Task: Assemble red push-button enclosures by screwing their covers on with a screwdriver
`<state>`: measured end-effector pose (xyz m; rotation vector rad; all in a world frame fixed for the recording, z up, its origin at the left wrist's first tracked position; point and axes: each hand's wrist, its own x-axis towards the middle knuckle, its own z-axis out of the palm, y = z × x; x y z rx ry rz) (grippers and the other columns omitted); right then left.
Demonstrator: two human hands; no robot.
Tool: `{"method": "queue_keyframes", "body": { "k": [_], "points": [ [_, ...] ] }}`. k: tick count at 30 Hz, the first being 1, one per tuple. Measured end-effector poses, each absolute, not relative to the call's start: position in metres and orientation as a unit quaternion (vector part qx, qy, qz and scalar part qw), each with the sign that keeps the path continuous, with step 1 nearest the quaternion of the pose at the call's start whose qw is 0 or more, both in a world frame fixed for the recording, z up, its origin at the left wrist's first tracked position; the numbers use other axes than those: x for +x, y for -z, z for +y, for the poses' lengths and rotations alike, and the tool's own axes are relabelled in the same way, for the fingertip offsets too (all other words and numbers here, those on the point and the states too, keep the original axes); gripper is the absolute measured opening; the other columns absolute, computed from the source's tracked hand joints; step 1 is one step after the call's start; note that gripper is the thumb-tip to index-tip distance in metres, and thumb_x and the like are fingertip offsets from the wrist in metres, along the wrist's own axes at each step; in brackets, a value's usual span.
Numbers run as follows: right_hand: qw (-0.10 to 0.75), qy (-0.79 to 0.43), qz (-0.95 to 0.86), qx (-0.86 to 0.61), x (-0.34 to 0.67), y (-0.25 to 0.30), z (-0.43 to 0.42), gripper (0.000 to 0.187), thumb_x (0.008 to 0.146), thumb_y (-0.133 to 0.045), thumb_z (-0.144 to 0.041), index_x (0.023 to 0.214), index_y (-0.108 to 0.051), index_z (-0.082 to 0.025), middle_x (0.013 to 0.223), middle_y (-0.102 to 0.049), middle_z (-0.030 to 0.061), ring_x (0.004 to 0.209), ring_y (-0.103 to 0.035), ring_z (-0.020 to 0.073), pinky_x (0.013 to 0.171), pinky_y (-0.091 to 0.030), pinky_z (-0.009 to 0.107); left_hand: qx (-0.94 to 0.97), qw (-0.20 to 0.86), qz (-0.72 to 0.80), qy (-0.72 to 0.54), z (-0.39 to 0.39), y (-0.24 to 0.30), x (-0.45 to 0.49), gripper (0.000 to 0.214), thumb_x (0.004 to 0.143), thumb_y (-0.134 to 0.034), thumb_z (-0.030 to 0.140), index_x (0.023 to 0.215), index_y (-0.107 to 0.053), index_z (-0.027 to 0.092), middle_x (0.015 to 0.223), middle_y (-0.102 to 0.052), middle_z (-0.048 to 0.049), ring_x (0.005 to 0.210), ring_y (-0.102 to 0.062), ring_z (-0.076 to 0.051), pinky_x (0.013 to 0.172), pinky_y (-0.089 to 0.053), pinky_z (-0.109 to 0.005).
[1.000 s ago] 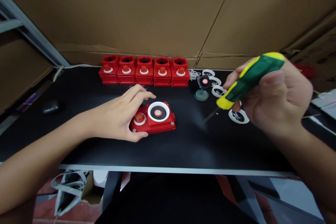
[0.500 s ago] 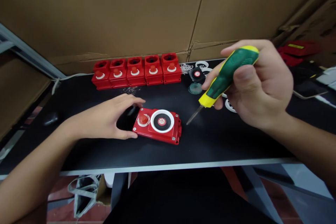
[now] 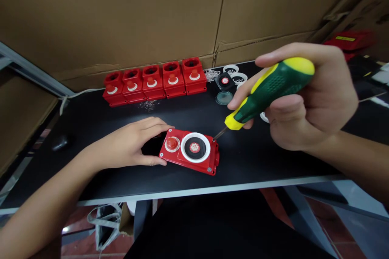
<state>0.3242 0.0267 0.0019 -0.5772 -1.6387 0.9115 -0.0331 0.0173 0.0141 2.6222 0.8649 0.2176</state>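
While steadied by the left hand [image 3: 130,147], red box [image 3: 190,150], white-ringed black dial; right hand's [image 3: 316,97] grip around green-yellow screwdriver [image 3: 267,91].

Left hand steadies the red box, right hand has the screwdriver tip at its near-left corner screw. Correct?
Not quite. The head view shows the screwdriver tip at the far-right corner of the red box, not the near-left one. The rest holds: the left hand steadies the box at its left end and the right hand grips the screwdriver.
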Motion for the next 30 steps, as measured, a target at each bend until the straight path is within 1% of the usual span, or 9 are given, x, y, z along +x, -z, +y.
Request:
{"method": "queue_keyframes", "body": {
  "k": [3, 4, 8, 10, 14, 17, 23, 27, 30],
  "points": [
    [0.573, -0.353, -0.718, -0.175, 0.324, -0.002, 0.027, 0.034, 0.108, -0.072, -0.036, 0.142, -0.07, -0.044, 0.109, -0.079, 0.0005, 0.083, -0.079, 0.0224, 0.047, -0.057, 0.033, 0.933, 0.175, 0.308, -0.068, 0.017, -0.014, -0.033, 0.065, 0.103, -0.081, 0.059, 0.154, -0.064, 0.02, 0.145, -0.074, -0.0175, 0.13, -0.075, -0.032, 0.116, -0.061, -0.042],
    [0.575, -0.351, -0.72, -0.17, 0.324, -0.003, 0.027, 0.035, 0.108, -0.072, -0.034, 0.142, -0.072, -0.044, 0.109, -0.079, 0.0004, 0.084, -0.079, 0.0224, 0.046, -0.057, 0.033, 0.933, 0.174, 0.31, -0.066, 0.016, -0.014, -0.033, 0.066, 0.104, -0.08, 0.059, 0.154, -0.064, 0.02, 0.145, -0.074, -0.0176, 0.13, -0.075, -0.032, 0.116, -0.06, -0.042],
    [0.549, -0.36, -0.731, -0.183, 0.325, -0.011, 0.03, 0.037, 0.109, -0.071, -0.032, 0.144, -0.07, -0.044, 0.104, -0.08, 0.0002, 0.084, -0.08, 0.0236, 0.046, -0.058, 0.033, 0.931, 0.168, 0.317, -0.069, 0.015, -0.014, -0.032, 0.064, 0.104, -0.08, 0.059, 0.152, -0.066, 0.02, 0.144, -0.075, -0.0172, 0.129, -0.076, -0.033, 0.117, -0.061, -0.044],
    [0.533, -0.352, -0.747, -0.184, 0.325, -0.016, 0.032, 0.038, 0.106, -0.075, -0.031, 0.142, -0.07, -0.041, 0.104, -0.079, -0.0004, 0.084, -0.079, 0.0211, 0.047, -0.058, 0.03, 0.931, 0.167, 0.318, -0.069, 0.015, -0.014, -0.032, 0.063, 0.103, -0.081, 0.058, 0.152, -0.066, 0.02, 0.144, -0.075, -0.0172, 0.129, -0.076, -0.033, 0.116, -0.061, -0.044],
    [0.518, -0.361, -0.748, -0.207, 0.323, -0.019, 0.038, 0.03, 0.095, -0.088, -0.027, 0.123, -0.078, -0.032, 0.103, -0.075, -0.0015, 0.073, -0.07, 0.0136, 0.056, -0.064, 0.027, 0.932, 0.164, 0.316, -0.067, 0.015, -0.014, -0.032, 0.063, 0.103, -0.082, 0.057, 0.152, -0.066, 0.022, 0.144, -0.075, -0.0164, 0.128, -0.076, -0.033, 0.115, -0.062, -0.044],
    [0.499, -0.409, -0.734, -0.21, 0.319, -0.017, 0.041, 0.018, 0.089, -0.091, -0.027, 0.104, -0.081, -0.028, 0.097, -0.075, -0.0002, 0.071, -0.068, 0.0144, 0.053, -0.061, 0.028, 0.935, 0.158, 0.311, -0.066, 0.015, -0.015, -0.032, 0.064, 0.104, -0.081, 0.057, 0.154, -0.065, 0.021, 0.146, -0.075, -0.017, 0.129, -0.076, -0.033, 0.115, -0.062, -0.044],
    [0.493, -0.458, -0.701, -0.235, 0.318, -0.015, 0.043, 0.039, 0.074, -0.103, -0.029, 0.103, -0.077, -0.03, 0.089, -0.07, -0.0025, 0.07, -0.065, 0.0156, 0.055, -0.061, 0.031, 0.938, 0.146, 0.308, -0.059, 0.015, -0.014, -0.034, 0.068, 0.104, -0.078, 0.064, 0.155, -0.063, 0.021, 0.145, -0.075, -0.0182, 0.129, -0.077, -0.035, 0.114, -0.062, -0.048],
    [0.495, -0.465, -0.7, -0.221, 0.319, -0.014, 0.045, 0.04, 0.075, -0.103, -0.031, 0.103, -0.075, -0.028, 0.091, -0.066, -0.0026, 0.07, -0.063, 0.0144, 0.059, -0.063, 0.033, 0.94, 0.136, 0.308, -0.052, 0.015, -0.013, -0.035, 0.07, 0.105, -0.074, 0.067, 0.156, -0.062, 0.02, 0.145, -0.075, -0.019, 0.13, -0.076, -0.036, 0.114, -0.062, -0.048],
    [0.493, -0.454, -0.711, -0.212, 0.32, -0.015, 0.048, 0.037, 0.075, -0.104, -0.033, 0.097, -0.075, -0.027, 0.092, -0.067, -0.0018, 0.074, -0.065, 0.0156, 0.062, -0.065, 0.033, 0.94, 0.134, 0.308, -0.065, 0.015, -0.012, -0.035, 0.077, 0.103, -0.077, 0.067, 0.16, -0.057, 0.02, 0.147, -0.074, -0.019, 0.129, -0.076, -0.036, 0.114, -0.062, -0.047]
  ]
}}
